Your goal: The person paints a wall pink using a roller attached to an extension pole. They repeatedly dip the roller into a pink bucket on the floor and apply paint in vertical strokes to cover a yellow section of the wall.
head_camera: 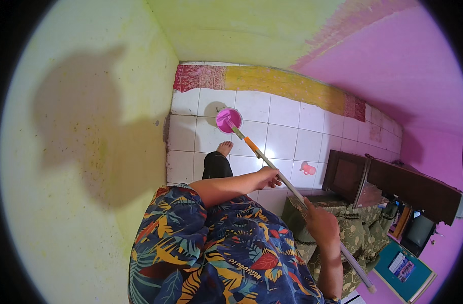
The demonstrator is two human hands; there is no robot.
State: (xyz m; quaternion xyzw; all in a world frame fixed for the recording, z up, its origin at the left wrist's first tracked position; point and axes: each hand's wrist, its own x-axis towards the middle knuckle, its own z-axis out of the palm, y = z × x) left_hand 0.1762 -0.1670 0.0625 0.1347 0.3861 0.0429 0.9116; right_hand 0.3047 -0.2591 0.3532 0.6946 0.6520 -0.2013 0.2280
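Observation:
My left hand (268,178) grips a long metal extension pole (292,188) in front of my body. Lower down, on the end nearer me, my right hand (323,225) is wrapped around the same pole. It slants away to the upper left, past an orange sleeve (250,143). Its far end, which looks like a paint roller (226,117), reaches into a small bucket (217,124) of pink paint (223,128). The bucket stands on white floor tiles, just beyond my bare foot (225,148). How deep the roller sits in the paint is hard to tell.
Yellow-green wall (83,235) rises close on my left; the far-right wall (387,64) is partly pink. A yellow and red cloth (280,80) lies along the wall base. To the right are a pink mug (308,169), a dark wooden cabinet (345,171) and a patterned armchair (358,235).

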